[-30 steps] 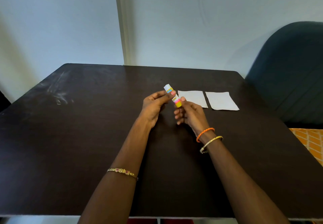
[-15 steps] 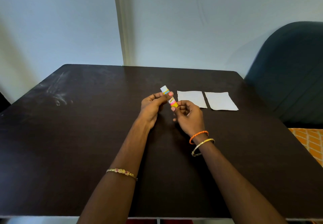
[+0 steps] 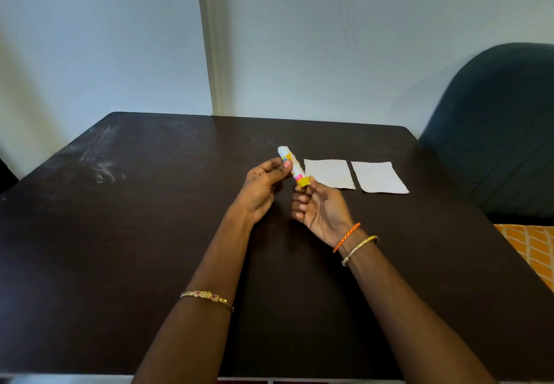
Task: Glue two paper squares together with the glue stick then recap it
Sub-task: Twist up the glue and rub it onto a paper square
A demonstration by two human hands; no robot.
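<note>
A small glue stick (image 3: 293,165) with a white cap and a yellow base is held tilted above the dark table (image 3: 120,234). My left hand (image 3: 263,187) pinches its upper part near the cap with thumb and fingers. My right hand (image 3: 319,207) pinches the yellow base end from below, palm turned up. The cap sits on the stick. Two white paper squares lie flat side by side just right of the hands, the left square (image 3: 329,173) and the right square (image 3: 379,177), with a narrow gap between them.
A dark upholstered chair (image 3: 497,126) stands at the table's right rear corner. An orange patterned cloth (image 3: 530,249) shows past the right edge. A pale wall runs behind the table.
The glue stick stays held between both hands; my right hand has turned more palm-up and shifted its grip on the yellow base. The papers have not moved.
</note>
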